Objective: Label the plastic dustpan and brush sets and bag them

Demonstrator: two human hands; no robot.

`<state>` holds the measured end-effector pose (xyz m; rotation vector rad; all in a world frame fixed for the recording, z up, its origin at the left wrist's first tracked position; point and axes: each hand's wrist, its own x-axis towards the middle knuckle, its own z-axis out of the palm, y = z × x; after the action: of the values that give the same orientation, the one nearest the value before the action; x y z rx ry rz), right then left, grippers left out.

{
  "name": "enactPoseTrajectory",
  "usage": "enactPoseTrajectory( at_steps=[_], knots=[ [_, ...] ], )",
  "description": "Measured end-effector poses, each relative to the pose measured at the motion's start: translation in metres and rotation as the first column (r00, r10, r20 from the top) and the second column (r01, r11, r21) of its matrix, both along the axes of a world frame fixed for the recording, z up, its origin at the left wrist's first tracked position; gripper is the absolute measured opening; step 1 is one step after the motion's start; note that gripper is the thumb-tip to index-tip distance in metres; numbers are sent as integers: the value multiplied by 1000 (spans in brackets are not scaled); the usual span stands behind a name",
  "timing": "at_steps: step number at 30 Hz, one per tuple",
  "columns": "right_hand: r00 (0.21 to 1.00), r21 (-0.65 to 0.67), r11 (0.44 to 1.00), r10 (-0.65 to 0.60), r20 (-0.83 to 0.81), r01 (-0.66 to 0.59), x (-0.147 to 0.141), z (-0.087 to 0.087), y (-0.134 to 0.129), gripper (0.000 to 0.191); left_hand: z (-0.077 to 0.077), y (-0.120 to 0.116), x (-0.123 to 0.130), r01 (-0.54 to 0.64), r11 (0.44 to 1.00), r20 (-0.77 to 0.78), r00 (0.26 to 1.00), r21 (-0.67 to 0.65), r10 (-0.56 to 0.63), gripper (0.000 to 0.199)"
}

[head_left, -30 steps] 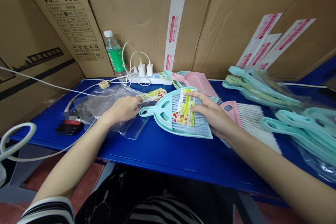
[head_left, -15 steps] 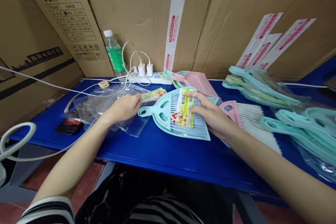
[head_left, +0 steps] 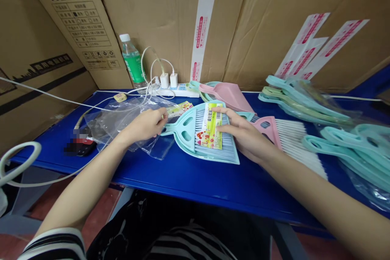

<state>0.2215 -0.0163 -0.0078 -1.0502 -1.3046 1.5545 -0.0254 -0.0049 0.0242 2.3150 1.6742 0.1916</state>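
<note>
A light-blue dustpan [head_left: 186, 124] lies with its handle to the left, a matching brush [head_left: 229, 142] nested in it. A yellow and white printed card [head_left: 210, 126] sits across the bristles. My right hand [head_left: 243, 130] grips the set from the right, fingers on the card's edge, its other fingers hidden. Over the handle's end my left hand [head_left: 149, 124] is closed in a pinch, covering part of the handle. Clear plastic bags [head_left: 115, 120] lie under and beside the left hand, near another printed card [head_left: 181, 108].
Behind lie a pink dustpan [head_left: 233, 95] and a pink brush [head_left: 269, 130] with white bristles. Bagged light-blue sets [head_left: 350, 146] are piled at right. A bottle [head_left: 133, 63], a power strip [head_left: 185, 90] with chargers, and cables line the back of the blue table [head_left: 183, 187] against cardboard.
The dustpan set with its card has shifted slightly left, my right hand moving with it. The handle's end has come under the fingers of my left hand.
</note>
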Motion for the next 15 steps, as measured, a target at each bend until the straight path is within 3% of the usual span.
enactPoseTrajectory(
  at_steps=[7,15],
  knots=[
    [999,-15,1000,16,-29,-17,-1,1,0,52,1,-1,0,23,1000,-25,999,17,-23,14],
    [991,38,992,116,63,-119,1,-3,-1,49,-1,-3,1,108,994,219,971,-27,-99,10]
  ],
)
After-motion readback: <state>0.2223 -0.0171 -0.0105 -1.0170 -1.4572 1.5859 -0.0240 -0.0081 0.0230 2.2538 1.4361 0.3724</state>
